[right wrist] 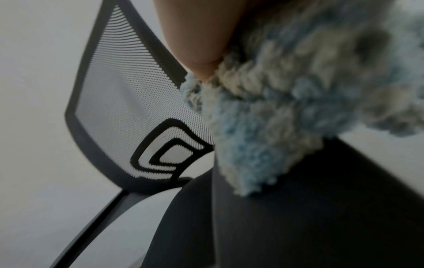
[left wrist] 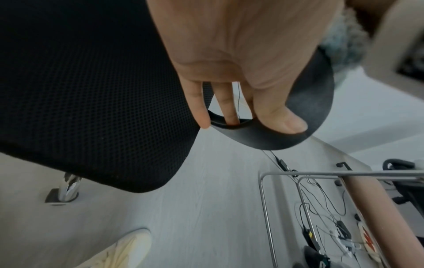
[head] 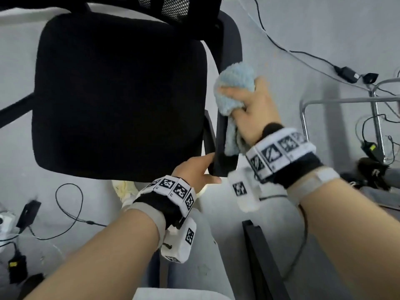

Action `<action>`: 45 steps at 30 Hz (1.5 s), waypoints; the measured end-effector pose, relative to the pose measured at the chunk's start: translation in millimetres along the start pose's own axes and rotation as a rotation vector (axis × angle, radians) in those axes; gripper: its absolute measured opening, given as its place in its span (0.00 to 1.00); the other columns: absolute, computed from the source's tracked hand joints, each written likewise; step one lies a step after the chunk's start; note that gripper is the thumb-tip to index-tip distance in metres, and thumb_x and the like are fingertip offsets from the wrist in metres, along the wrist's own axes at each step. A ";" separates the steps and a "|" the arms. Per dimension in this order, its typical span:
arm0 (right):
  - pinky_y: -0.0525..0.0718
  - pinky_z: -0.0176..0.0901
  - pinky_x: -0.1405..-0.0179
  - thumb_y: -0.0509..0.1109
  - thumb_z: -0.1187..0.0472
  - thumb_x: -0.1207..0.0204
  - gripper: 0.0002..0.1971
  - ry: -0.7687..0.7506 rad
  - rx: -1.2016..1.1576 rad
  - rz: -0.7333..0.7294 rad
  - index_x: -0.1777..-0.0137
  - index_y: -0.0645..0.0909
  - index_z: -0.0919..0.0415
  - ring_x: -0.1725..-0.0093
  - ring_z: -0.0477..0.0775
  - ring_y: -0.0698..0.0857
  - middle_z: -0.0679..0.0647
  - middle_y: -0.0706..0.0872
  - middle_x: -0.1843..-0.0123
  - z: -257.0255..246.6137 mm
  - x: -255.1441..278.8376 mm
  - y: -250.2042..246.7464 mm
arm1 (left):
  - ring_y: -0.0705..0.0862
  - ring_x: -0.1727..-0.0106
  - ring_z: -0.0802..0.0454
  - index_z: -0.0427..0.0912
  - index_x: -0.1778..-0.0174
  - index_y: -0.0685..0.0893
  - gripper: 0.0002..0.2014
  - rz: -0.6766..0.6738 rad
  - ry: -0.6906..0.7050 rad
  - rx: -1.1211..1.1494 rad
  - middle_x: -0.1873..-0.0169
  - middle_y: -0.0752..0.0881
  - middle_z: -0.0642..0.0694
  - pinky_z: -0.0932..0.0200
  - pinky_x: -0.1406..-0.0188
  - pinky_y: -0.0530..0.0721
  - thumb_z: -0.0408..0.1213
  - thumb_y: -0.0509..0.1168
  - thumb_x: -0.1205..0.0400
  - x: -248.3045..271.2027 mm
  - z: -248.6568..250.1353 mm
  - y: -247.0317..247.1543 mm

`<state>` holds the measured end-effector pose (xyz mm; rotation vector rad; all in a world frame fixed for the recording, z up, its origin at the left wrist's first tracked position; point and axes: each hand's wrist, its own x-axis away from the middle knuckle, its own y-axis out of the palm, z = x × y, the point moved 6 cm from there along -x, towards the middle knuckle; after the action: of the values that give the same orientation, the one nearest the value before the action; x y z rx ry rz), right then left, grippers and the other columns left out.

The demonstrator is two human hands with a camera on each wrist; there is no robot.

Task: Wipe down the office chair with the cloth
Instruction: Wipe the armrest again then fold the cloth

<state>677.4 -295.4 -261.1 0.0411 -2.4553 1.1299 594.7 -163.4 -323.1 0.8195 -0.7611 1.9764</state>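
A black office chair with a mesh-fabric seat (head: pixel 116 94) stands in front of me, its mesh backrest (right wrist: pixel 128 101) at the far side. My left hand (head: pixel 201 173) grips the near end of the right armrest (head: pixel 225 156), thumb on top and fingers curled under it (left wrist: pixel 284 123). My right hand (head: pixel 249 107) holds a bunched, fluffy light-blue cloth (head: pixel 234 87) pressed onto the middle of that armrest. In the right wrist view the cloth (right wrist: pixel 286 116) fills the frame and lies on the dark armrest (right wrist: pixel 309 208).
Black cables and power adapters (head: pixel 346 72) lie on the grey floor to the right and left (head: pixel 69 213). A chrome tube frame (head: pixel 337 100) stands right of the chair. My light shoe (left wrist: pixel 128 248) is below the seat's front edge. A dark bar (head: pixel 262 256) lies near my feet.
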 end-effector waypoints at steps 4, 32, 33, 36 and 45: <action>0.75 0.45 0.39 0.63 0.65 0.24 0.21 -0.078 0.035 -0.044 0.37 0.80 0.40 0.38 0.59 0.71 0.52 0.67 0.43 14.1 44.3 16.2 | 0.83 0.45 0.49 0.55 0.42 0.77 0.17 -0.007 -0.001 0.045 0.47 0.86 0.51 0.47 0.40 0.80 0.39 0.70 0.26 -3.9 3.6 -0.4; 0.79 0.20 0.62 0.60 0.73 0.30 0.20 -0.023 -0.960 0.436 0.39 0.75 0.57 0.62 0.29 0.84 0.34 0.88 0.63 -44.8 181.8 20.9 | 0.56 0.22 0.64 0.50 0.40 0.78 0.33 -0.089 0.536 -0.005 0.20 0.59 0.51 0.70 0.27 0.62 0.31 0.81 0.41 94.6 49.4 -76.8; 0.78 0.19 0.68 0.60 0.71 0.28 0.17 -0.002 -1.008 0.491 0.40 0.76 0.58 0.67 0.29 0.83 0.36 0.87 0.66 -49.8 192.2 23.3 | 0.61 0.25 0.68 0.49 0.42 0.79 0.32 -0.114 0.518 -0.012 0.24 0.68 0.51 0.68 0.28 0.63 0.31 0.81 0.41 101.7 46.0 -78.0; 0.78 0.20 0.69 0.61 0.68 0.28 0.12 0.071 -1.081 0.686 0.48 0.79 0.56 0.67 0.29 0.83 0.36 0.88 0.66 -59.9 230.6 30.9 | 0.83 0.57 0.74 0.50 0.58 0.80 0.20 -0.230 0.435 0.046 0.58 0.85 0.57 0.75 0.55 0.80 0.29 0.78 0.40 128.0 42.3 -72.7; 0.78 0.21 0.57 0.58 0.72 0.19 0.11 0.456 -1.184 1.371 0.40 0.77 0.64 0.57 0.26 0.82 0.38 0.86 0.58 -47.1 429.2 68.1 | 0.89 0.61 0.55 0.48 0.55 0.82 0.19 -0.736 0.298 0.041 0.64 0.90 0.54 0.58 0.61 0.87 0.28 0.75 0.38 222.6 62.7 70.9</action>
<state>292.7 -150.7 -112.3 -2.1223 -2.1092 -0.2350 454.0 -139.4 -127.9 0.6759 -0.1905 1.3986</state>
